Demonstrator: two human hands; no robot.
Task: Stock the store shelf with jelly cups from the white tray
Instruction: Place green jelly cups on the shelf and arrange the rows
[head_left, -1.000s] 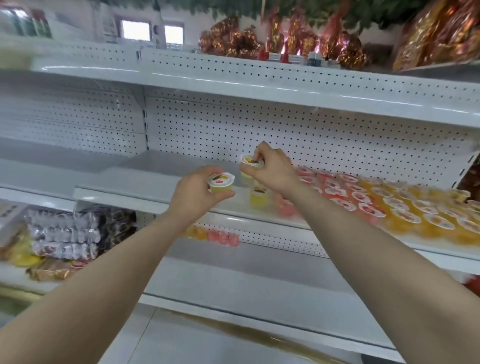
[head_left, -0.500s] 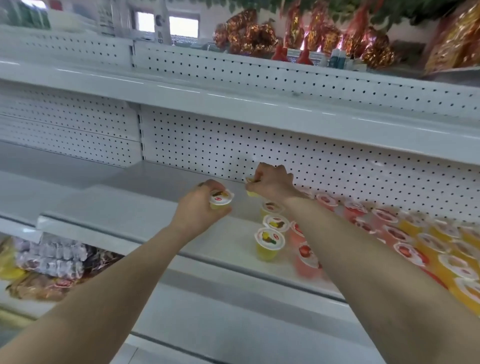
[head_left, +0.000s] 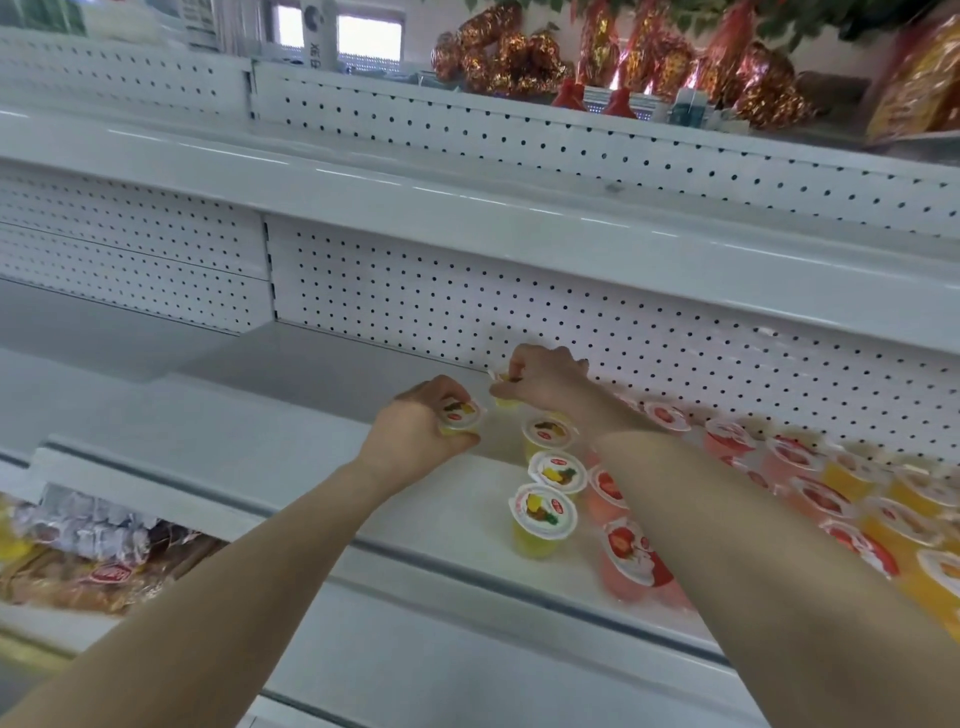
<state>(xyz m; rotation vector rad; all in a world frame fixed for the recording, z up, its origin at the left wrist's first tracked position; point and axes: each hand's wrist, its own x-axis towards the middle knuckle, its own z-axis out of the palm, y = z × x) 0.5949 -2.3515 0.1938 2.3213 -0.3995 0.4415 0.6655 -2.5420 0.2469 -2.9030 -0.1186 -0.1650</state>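
My left hand (head_left: 415, 426) grips a yellow jelly cup (head_left: 460, 413) with a fruit-printed lid, held just above the white shelf (head_left: 260, 431). My right hand (head_left: 543, 376) holds a second yellow jelly cup (head_left: 503, 388) low at the back of the shelf, close to the pegboard wall; most of that cup is hidden by the fingers. In front of it a row of three yellow cups (head_left: 548, 434) runs toward the shelf's front edge. Pink cups (head_left: 631, 558) and orange cups (head_left: 904, 525) fill the shelf to the right. The white tray is out of view.
The upper shelf (head_left: 467, 208) overhangs the hands. Shiny red and gold wrapped goods (head_left: 498, 57) sit on top. Packaged snacks (head_left: 78, 540) lie on the lower shelf at the left. The shelf left of the yellow row is bare.
Both hands have reached further in toward the back of the shelf and lowered with their cups. The view has moved closer to the shelf.
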